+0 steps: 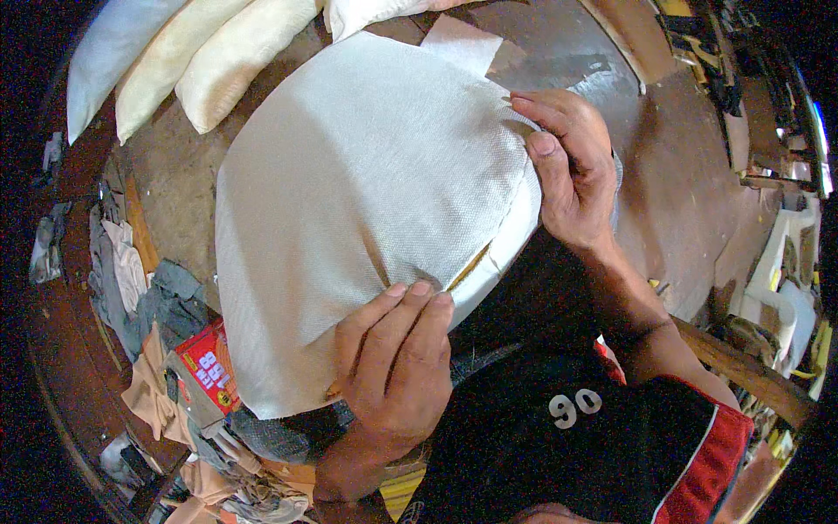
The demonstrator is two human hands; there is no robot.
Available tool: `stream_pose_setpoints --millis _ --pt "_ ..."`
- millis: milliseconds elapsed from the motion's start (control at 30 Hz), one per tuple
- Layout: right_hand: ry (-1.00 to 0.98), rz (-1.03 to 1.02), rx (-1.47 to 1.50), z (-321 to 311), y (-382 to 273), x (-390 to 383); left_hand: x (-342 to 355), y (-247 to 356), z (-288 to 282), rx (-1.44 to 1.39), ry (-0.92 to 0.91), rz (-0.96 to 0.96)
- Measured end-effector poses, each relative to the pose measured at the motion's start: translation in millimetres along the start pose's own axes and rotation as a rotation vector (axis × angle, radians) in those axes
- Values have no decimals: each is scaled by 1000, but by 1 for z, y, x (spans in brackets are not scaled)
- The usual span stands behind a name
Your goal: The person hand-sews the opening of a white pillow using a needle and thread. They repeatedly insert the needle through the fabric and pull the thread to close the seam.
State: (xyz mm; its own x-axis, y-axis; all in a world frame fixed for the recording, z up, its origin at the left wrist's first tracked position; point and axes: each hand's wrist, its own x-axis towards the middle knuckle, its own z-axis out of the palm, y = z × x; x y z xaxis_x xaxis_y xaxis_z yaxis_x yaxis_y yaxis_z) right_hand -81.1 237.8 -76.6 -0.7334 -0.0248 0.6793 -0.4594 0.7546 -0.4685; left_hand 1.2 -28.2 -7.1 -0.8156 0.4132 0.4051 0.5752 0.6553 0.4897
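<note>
A large sheet of pale grey textured fabric lies over a rounded, pad-like piece in front of me. Along its near right edge a white border shows, with a thin yellow-brown strip in a gap beside it. My left hand grips the near edge, fingertips pressed together on top of the fabric, which creases there; its thumb is hidden. Higher up on the right, my right hand pinches the fabric's edge between thumb and curled fingers. What lies beneath the fabric is mostly hidden.
Several stuffed, pale elongated cushions lie at the far left on the brown work surface. A white scrap sits behind the fabric. At left are a red box and cloth scraps; a wooden bar runs at right.
</note>
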Motion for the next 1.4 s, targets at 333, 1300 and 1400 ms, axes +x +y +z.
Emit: stream_pose_setpoints --millis 333,1300,1400 --pt "1 81 38 -1 -13 -7 0 -2 2 73 45 -63" --pt "-372 -432 80 -19 -102 16 -12 -7 -30 220 58 -60" --pt "-387 -493 12 -21 -103 19 -13 -7 -30 312 95 17"
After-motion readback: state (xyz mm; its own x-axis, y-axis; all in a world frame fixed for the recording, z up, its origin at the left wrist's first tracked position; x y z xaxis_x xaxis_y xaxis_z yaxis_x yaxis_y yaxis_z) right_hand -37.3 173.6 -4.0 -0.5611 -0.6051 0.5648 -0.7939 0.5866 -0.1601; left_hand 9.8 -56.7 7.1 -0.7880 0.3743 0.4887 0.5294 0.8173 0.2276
